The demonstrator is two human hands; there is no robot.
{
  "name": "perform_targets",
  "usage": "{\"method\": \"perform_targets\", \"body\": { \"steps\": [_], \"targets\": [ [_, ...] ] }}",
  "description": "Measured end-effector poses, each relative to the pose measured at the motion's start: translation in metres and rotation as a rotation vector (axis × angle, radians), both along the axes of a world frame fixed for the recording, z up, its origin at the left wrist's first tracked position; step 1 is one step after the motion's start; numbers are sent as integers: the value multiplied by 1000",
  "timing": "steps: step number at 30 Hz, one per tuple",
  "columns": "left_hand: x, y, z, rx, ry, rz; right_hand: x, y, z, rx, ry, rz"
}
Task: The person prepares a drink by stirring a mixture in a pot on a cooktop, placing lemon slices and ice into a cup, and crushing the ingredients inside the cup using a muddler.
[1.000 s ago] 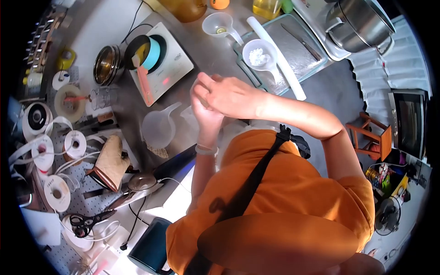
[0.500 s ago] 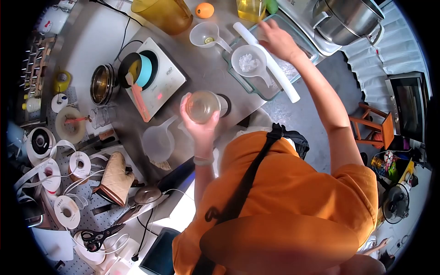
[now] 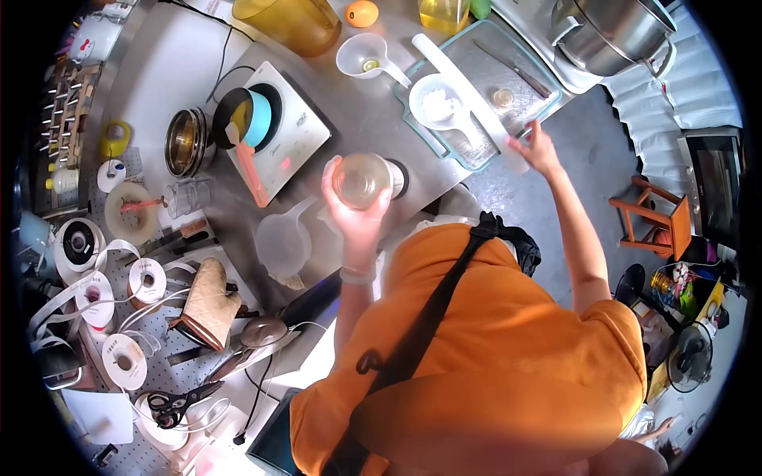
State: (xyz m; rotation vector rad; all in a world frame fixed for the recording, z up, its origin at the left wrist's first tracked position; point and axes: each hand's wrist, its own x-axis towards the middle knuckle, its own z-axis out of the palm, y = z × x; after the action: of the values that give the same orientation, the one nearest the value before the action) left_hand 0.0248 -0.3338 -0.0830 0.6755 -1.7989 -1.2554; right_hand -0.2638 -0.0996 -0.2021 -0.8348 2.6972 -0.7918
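Observation:
My left hand [image 3: 357, 208] is wrapped round a clear, rounded cup [image 3: 362, 181] above the metal counter. My right hand [image 3: 538, 151] is beside the near end of a white rolling pin [image 3: 460, 87], thumb and fingers apart; whether it touches the pin I cannot tell. The pin lies slantwise across a glass tray [image 3: 476, 163] with a teal rim. A white scoop with a handle [image 3: 444, 127], holding white lumps, rests on the tray left of the pin. Right of the pin, the tray holds a small jar [image 3: 502, 98] and a knife [image 3: 512, 69].
On the counter are another scoop [image 3: 361, 54], a clear scoop [image 3: 283, 242], an induction cooker [image 3: 298, 147] with a small blue pan [image 3: 255, 119], an amber pitcher [image 3: 298, 24] and an orange [image 3: 362, 13]. A steel pot [image 3: 611, 36] stands far right. Ribbon spools and scissors [image 3: 178, 403] lie left.
My right hand has moved from over the tray's far side down towards the rolling pin's near end, uncovering the small jar and knife. My left hand still holds the cup.

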Motion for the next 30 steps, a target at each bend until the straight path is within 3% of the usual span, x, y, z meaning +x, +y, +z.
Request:
{"method": "perform_targets", "body": {
  "steps": [1,2,4,5,7,8,14,16,18,23,24,26,28,30],
  "targets": [
    [-1,0,2,-20,-30,4,14,7,-4,19,-223,-28],
    [-1,1,4,-38,-61,10,26,11,-15,-7,-132,-28],
    [-4,4,7,-17,-66,20,33,9,-17,-217,-544,-106],
    [-5,2,1,12,-10,14,34,12,-14,-217,-540,-101],
    [-2,0,-8,-30,37,13,30,12,-1,-484,-667,-140],
    [-3,-1,5,-48,4,-36,22,18,9,-465,-685,-148],
    [-1,-4,-6,-5,23,26,-1,70,176,-271,-549,-24],
    [0,-3,0,-2,20,-13,-16,100,212,-284,-406,29],
    [1,-3,5,-60,-15,3,-29,115,248,-297,-464,124],
    [3,-1,-7,-22,55,28,-46,128,293,-242,-430,240],
    [3,-1,-9,-18,56,30,-46,124,308,-130,-402,284],
    [3,-1,-11,4,44,-1,-40,111,319,-187,-289,381],
    [1,-5,-10,28,63,-25,-37,87,352,61,-274,410],
    [3,-2,2,-14,-33,-20,-46,71,366,52,-366,454]
  ]
}}
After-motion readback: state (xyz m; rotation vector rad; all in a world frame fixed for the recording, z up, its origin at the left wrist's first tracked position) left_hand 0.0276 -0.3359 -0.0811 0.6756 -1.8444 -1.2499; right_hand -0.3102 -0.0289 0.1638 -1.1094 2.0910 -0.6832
